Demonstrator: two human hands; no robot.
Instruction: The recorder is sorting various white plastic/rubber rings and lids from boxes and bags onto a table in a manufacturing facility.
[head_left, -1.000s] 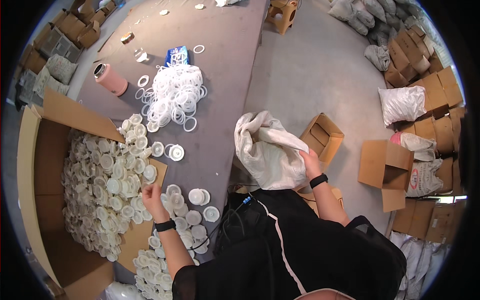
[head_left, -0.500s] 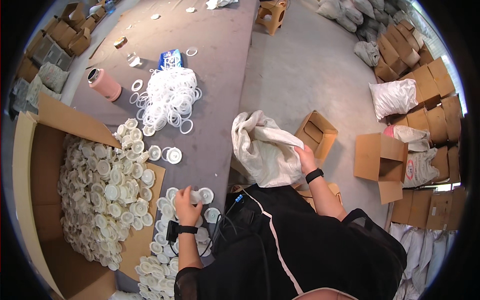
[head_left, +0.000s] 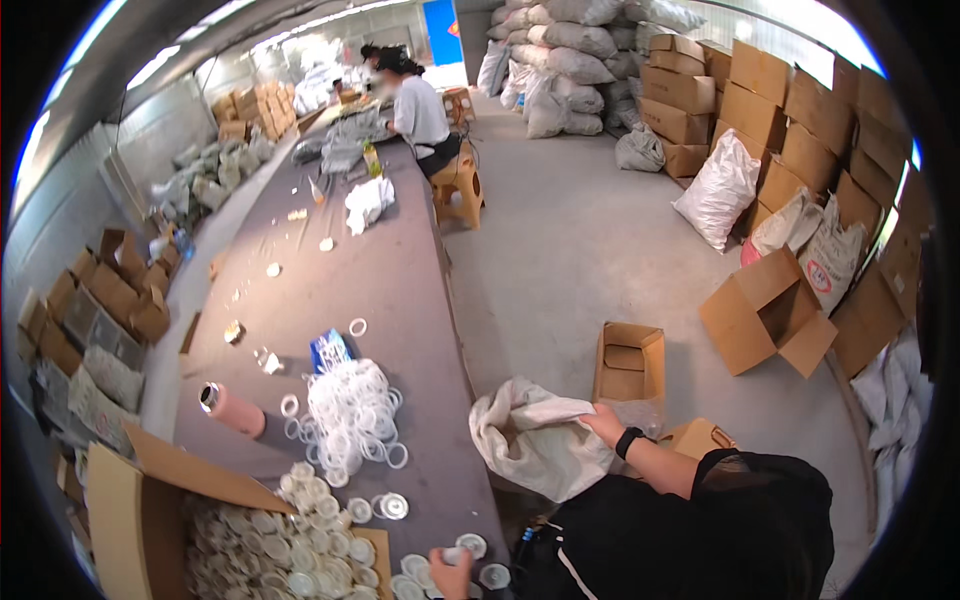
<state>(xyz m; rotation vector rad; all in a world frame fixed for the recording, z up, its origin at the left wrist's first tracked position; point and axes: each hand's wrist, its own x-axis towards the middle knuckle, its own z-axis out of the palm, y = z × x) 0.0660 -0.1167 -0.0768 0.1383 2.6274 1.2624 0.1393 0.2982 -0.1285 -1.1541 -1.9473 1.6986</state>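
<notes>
We see a long grey worktable (head_left: 400, 290) with an open cardboard box (head_left: 130, 500) of white round caps (head_left: 270, 550) at its near end. Beside the table's edge, our right hand (head_left: 600, 425) grips the rim of a white woven sack (head_left: 535, 440), fingers closed on the cloth. Our left hand (head_left: 450, 572) pinches one small white cap (head_left: 455, 553) over the table's near edge.

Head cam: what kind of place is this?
Likely a small packing or assembly workshop in a warehouse. A long work table carries a pile of white rings, an open carton of white caps sits at the near end, and stacked cartons and sacks line the walls.
</notes>
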